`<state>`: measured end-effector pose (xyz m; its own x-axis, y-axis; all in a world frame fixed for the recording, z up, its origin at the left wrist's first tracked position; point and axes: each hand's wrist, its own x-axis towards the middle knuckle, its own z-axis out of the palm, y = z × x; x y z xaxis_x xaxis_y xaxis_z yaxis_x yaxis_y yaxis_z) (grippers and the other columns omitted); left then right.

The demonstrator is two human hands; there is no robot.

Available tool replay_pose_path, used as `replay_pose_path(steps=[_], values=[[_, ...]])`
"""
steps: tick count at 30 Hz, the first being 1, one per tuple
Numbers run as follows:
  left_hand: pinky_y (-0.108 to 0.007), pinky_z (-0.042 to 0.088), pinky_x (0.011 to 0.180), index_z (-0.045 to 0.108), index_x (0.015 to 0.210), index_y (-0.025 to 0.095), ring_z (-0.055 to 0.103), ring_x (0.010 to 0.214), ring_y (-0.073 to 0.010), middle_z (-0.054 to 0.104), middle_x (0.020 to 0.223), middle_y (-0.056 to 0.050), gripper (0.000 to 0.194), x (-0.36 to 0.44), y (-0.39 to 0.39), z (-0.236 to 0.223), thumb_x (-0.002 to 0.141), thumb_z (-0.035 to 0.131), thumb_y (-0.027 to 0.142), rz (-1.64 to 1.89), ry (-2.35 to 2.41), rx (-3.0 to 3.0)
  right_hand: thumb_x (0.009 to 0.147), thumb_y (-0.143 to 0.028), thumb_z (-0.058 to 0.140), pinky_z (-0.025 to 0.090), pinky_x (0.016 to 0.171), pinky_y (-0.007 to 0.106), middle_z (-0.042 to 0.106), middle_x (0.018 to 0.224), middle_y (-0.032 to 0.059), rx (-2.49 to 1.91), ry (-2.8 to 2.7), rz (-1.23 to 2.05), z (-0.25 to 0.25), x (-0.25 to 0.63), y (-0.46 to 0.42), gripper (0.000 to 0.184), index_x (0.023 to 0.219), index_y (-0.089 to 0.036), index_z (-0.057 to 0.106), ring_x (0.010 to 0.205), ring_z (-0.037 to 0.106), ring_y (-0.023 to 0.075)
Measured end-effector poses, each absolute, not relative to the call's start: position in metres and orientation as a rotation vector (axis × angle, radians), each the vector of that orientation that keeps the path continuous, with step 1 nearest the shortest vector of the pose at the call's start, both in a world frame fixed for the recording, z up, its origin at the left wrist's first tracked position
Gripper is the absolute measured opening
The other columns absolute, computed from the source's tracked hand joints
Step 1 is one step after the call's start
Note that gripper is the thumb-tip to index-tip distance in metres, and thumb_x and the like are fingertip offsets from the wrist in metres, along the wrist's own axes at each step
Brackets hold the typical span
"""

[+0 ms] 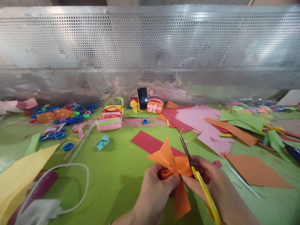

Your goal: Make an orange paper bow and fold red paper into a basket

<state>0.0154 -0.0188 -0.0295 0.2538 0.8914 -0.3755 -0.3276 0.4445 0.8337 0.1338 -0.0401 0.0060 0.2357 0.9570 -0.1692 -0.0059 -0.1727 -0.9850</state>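
Note:
Low over the green tabletop, an orange paper bow [179, 165] with two loops and pointed tails is pinched in my left hand [158, 187], thumb pressed at its middle. My right hand [212, 178] is closed too, with yellow-handled scissors [199, 181] lying along it, blades pointing up and away. Its fingers also steady the bow's right loop; their tips are partly hidden behind the paper. Beyond the bow a red paper strip [150, 143] lies flat, partly covered by it. An orange paper sheet [256, 170] rests right of my right hand.
Pink paper sheets [197, 117] and green scraps [243, 120] lie at the back right. Small paper bags [109, 122] and a phone [142, 97] stand before a perforated metal panel [131, 47]. A white cable [87, 178] and yellow paper [21, 178] are at left.

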Motion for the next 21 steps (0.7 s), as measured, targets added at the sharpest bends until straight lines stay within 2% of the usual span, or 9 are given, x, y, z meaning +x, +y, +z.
replay_pose_path(steps=[3, 7, 11, 14, 16, 19, 21], values=[[-0.023, 0.045, 0.051, 0.069, 0.081, 0.011, 0.058, 0.054, -0.0132, 0.070, 0.071, -0.007, 0.036, 0.014, -0.017, -0.029, 0.052, 0.080, 0.029, 0.912, 0.959, 0.726, 0.055, -0.025, 0.072, 0.056, 0.065, 0.029, 0.072, 0.071, 0.0020, -1.455, -0.942, 1.155, 0.006, 0.135, -0.039, 0.028, 0.080, -0.023, 0.060, 0.066, 0.069, 0.0216], [-0.022, 0.044, 0.053, 0.072, 0.080, 0.011, 0.057, 0.055, -0.0120, 0.069, 0.069, -0.007, 0.037, 0.015, -0.018, -0.030, 0.051, 0.082, 0.032, 0.917, 0.911, 0.765, 0.056, -0.023, 0.067, 0.055, 0.065, 0.026, 0.074, 0.078, 0.0030, -1.383, -0.935, 1.195, 0.007, 0.135, -0.039, 0.023, 0.079, -0.023, 0.063, 0.074, 0.070, 0.0214], [-0.022, 0.044, 0.056, 0.073, 0.083, 0.011, 0.056, 0.057, -0.0117, 0.069, 0.072, -0.007, 0.047, 0.016, -0.020, -0.033, 0.048, 0.086, 0.040, 0.914, 0.867, 0.751, 0.054, -0.020, 0.067, 0.055, 0.065, 0.027, 0.073, 0.076, 0.0023, -1.380, -0.900, 1.160, 0.005, 0.135, -0.037, 0.023, 0.077, -0.023, 0.064, 0.072, 0.070, 0.0214], [-0.023, 0.044, 0.056, 0.072, 0.078, 0.010, 0.055, 0.056, -0.0116, 0.068, 0.070, -0.007, 0.053, 0.016, -0.020, -0.036, 0.044, 0.087, 0.048, 0.898, 0.893, 0.709, 0.052, -0.017, 0.067, 0.056, 0.067, 0.031, 0.073, 0.075, 0.0024, -1.346, -0.830, 1.168, 0.000, 0.134, -0.037, 0.028, 0.078, -0.024, 0.064, 0.071, 0.070, 0.0224], [-0.023, 0.043, 0.056, 0.071, 0.076, 0.011, 0.054, 0.055, -0.0111, 0.067, 0.067, -0.006, 0.052, 0.016, -0.019, -0.037, 0.043, 0.088, 0.048, 0.909, 0.899, 0.680, 0.052, -0.019, 0.070, 0.056, 0.066, 0.031, 0.072, 0.078, 0.0027, -1.314, -0.769, 1.186, -0.004, 0.135, -0.038, 0.035, 0.086, -0.024, 0.066, 0.073, 0.069, 0.0226], [-0.021, 0.040, 0.052, 0.071, 0.076, 0.011, 0.053, 0.053, -0.0100, 0.066, 0.064, -0.005, 0.049, 0.015, -0.020, -0.034, 0.044, 0.089, 0.044, 0.886, 0.865, 0.641, 0.054, -0.024, 0.074, 0.053, 0.055, 0.026, 0.066, 0.064, -0.0014, -1.280, -0.693, 1.290, -0.013, 0.137, -0.039, 0.045, 0.099, -0.026, 0.067, 0.061, 0.065, 0.0187], [-0.020, 0.039, 0.052, 0.071, 0.077, 0.012, 0.055, 0.054, -0.0099, 0.066, 0.065, -0.005, 0.046, 0.013, -0.022, -0.029, 0.047, 0.089, 0.042, 0.865, 0.837, 0.617, 0.056, -0.024, 0.073, 0.048, 0.046, 0.023, 0.058, 0.051, -0.0047, -1.279, -0.722, 1.355, -0.021, 0.139, -0.041, 0.045, 0.100, -0.026, 0.068, 0.048, 0.058, 0.0149]])
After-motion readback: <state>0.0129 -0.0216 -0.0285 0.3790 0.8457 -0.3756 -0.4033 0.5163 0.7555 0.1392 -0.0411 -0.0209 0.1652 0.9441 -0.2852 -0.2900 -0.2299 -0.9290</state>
